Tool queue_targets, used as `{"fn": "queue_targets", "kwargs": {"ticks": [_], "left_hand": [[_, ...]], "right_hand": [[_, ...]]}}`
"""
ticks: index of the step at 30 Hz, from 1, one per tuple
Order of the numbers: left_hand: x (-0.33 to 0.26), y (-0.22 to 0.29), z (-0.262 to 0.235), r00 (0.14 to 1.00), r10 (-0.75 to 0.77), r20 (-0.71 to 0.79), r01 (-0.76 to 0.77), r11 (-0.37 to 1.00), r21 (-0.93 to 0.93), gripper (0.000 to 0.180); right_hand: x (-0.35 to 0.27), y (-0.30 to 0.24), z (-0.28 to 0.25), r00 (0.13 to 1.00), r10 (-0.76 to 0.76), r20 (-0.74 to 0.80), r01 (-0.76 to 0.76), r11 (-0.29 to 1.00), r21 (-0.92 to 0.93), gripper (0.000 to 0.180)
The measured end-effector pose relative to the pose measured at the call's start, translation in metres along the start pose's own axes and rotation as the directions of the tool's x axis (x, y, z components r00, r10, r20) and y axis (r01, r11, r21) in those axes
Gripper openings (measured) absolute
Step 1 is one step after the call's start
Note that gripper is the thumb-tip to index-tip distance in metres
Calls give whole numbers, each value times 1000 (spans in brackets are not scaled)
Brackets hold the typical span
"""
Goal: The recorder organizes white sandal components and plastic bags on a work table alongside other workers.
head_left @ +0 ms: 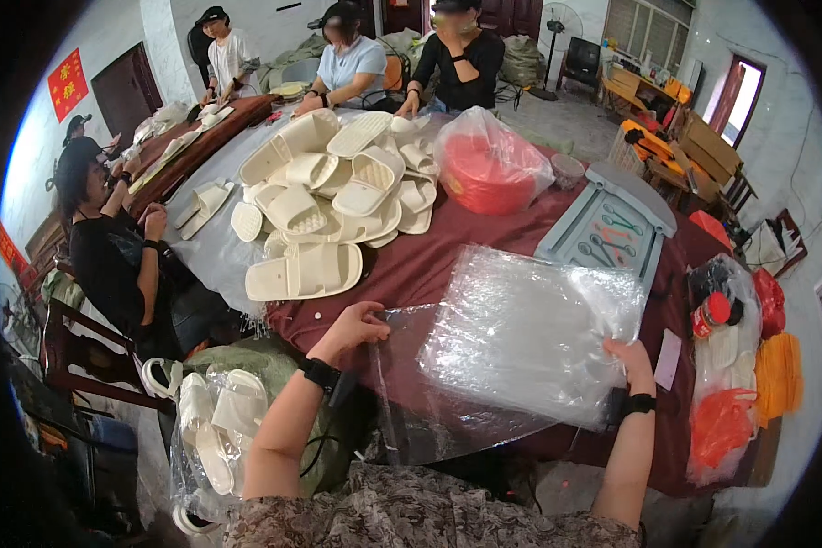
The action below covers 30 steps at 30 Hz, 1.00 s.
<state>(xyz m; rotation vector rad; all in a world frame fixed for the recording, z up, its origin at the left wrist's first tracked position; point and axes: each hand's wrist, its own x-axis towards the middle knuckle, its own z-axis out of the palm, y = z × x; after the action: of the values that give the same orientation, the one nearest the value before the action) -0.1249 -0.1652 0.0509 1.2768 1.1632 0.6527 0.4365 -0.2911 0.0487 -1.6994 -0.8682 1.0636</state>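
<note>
My left hand (358, 327) pinches the corner of a single clear plastic bag (420, 402), which stretches out flat toward the right. A thick stack of clear plastic bags (530, 320) lies partly over that bag on the dark red cloth. At the stack's right edge, my right hand (628, 358) is closed on the bags, its fingers partly hidden by the shiny film. Beyond my left hand rises a heap of cream slippers (338, 173), and one pair of slippers (306, 272) lies nearest to me.
A red bundle in clear plastic (484, 164) and a grey plastic panel (603, 224) stand farther back. A jar with a red lid (711, 315) is at the right. Bagged slippers (219, 425) hang low left. Several people sit or stand around the tables.
</note>
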Motion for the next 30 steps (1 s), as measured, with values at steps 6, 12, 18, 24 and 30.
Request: {"fn": "queue_targets", "kwargs": {"ticks": [6, 12, 18, 24, 30], "left_hand": [[21, -36, -13, 933, 128, -335, -171, 980, -101, 33], [17, 16, -9, 666, 634, -393, 1, 526, 850, 45], [55, 55, 37, 746, 636, 199, -454, 266, 850, 40], [83, 12, 60, 917, 397, 40, -169, 295, 940, 49], [30, 13, 15, 914, 402, 63, -260, 460, 849, 17]], "right_hand": [[-17, 5, 9, 998, -56, 31, 55, 998, 10, 26], [-6, 23, -12, 998, -64, 11, 64, 998, -19, 28], [-6, 10, 6, 993, -108, 41, 111, 991, -73, 28], [-12, 14, 12, 994, -107, -17, 107, 994, -9, 26], [-8, 13, 13, 993, -116, 7, 116, 993, -17, 19]]}}
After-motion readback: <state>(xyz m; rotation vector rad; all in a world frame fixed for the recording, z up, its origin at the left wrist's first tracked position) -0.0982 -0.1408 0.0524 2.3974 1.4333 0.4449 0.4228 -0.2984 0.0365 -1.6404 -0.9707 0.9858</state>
